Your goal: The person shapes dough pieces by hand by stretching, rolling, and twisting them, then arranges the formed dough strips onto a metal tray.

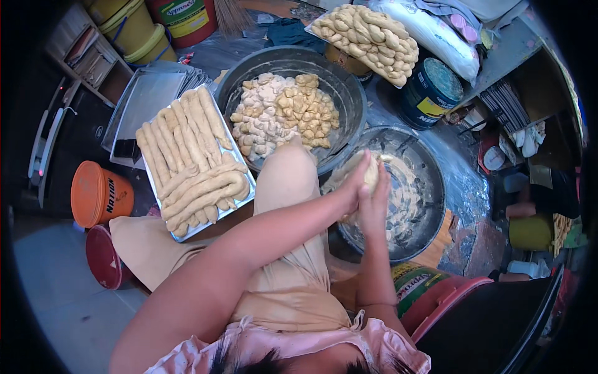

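Observation:
Over the black basin with flour smeared on its floor, my two hands meet palm to palm. Between them is a pale piece of dough, partly hidden by the fingers. My left hand presses on it from the left, and my right hand from the right. Farther off stands a larger black tub holding many dough lumps, some whitened with flour. At my left, a metal tray bears long dough ropes, with several more laid crosswise at its near end.
Another tray of twisted dough rests at the far side. A dark blue bucket stands beside it. On the left are an orange bucket, a maroon pail and empty metal trays. A red tub is close by my right arm.

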### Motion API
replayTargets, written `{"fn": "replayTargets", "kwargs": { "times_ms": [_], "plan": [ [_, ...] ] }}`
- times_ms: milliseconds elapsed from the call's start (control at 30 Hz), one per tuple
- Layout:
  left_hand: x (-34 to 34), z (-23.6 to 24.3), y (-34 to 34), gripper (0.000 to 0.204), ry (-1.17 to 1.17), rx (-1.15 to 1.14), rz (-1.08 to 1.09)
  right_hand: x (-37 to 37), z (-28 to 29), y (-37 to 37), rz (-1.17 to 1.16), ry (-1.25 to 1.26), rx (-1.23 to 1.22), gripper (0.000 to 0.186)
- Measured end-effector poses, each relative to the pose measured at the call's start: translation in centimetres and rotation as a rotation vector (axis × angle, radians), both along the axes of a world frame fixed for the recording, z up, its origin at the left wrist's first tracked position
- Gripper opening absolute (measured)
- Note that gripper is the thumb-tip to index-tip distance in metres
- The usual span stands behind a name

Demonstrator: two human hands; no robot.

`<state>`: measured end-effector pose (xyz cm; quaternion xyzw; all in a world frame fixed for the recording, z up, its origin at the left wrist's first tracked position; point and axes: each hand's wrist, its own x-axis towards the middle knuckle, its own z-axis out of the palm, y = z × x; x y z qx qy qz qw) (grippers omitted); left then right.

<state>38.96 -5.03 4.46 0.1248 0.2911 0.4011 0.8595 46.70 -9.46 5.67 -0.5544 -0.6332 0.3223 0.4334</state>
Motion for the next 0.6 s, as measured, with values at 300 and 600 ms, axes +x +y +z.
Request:
{"fn": "replayTargets", "kwargs": {
  "times_ms": [300, 600],
  "plan": [
    [0.6, 0.6, 0.2, 0.093, 0.159, 0.238, -0.24, 0.8, -1.8, 3.2, -0.314, 0.142, 0.067, 0.073],
    [1.5, 5.2, 1.7, 0.056, 0.019, 0.483, -0.238, 2.5, -0.6, 4.5, -0.386, 0.588, 0.397, 0.085]
  ]
}}
